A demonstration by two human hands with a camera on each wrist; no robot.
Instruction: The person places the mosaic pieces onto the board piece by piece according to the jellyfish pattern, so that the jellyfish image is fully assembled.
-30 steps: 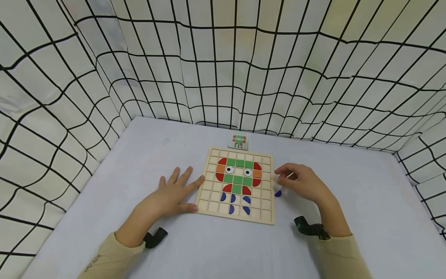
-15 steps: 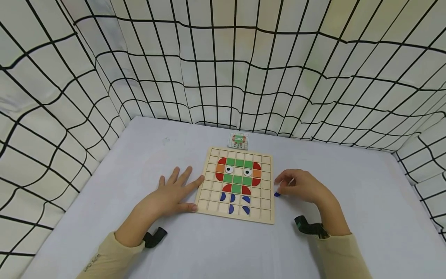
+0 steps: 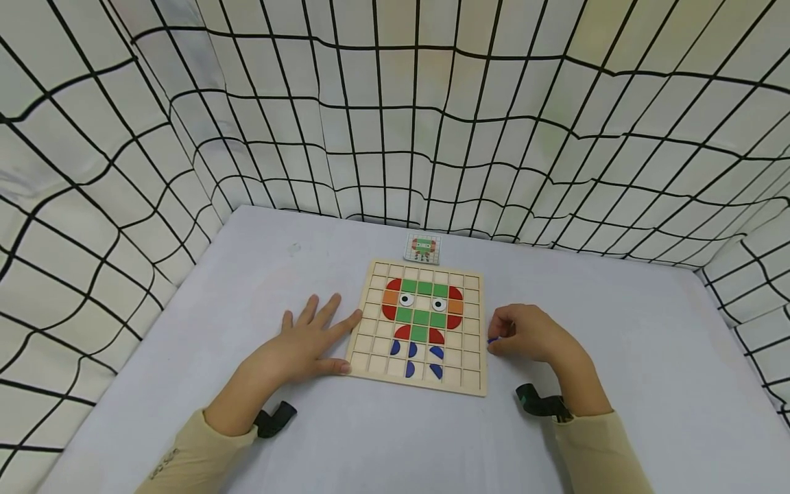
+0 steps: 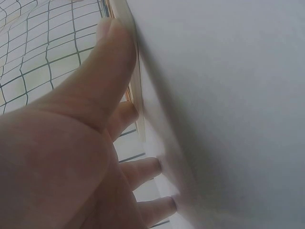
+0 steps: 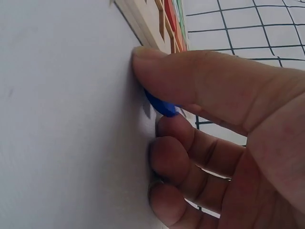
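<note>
My right hand (image 3: 527,334) is just off the right edge of the wooden grid board (image 3: 464,379), thumb and curled fingers pinching a small blue half-round piece (image 5: 162,105) down at the tabletop. In the head view only a sliver of that piece shows by the fingertips. My left hand (image 3: 302,346) lies spread on the table, its thumb and index fingertip touching the board's left edge. On the board, green squares (image 3: 421,318), red rounded pieces (image 3: 454,322), orange squares (image 3: 455,308) and two eye pieces (image 3: 439,304) form a face. Several blue half-round pieces (image 3: 436,371) sit below it.
A small picture card (image 3: 422,249) with a similar coloured figure lies behind the board. White table cloth (image 3: 271,261) surrounds the board. A black net (image 3: 420,110) over white sheeting rises along the back and sides. Black wrist bands (image 3: 537,400) stick out near the sleeves.
My right hand has lowered slightly, and its thumb and fingers have closed on the loose blue half-round piece beside the board. My left hand and the board have stayed in place.
</note>
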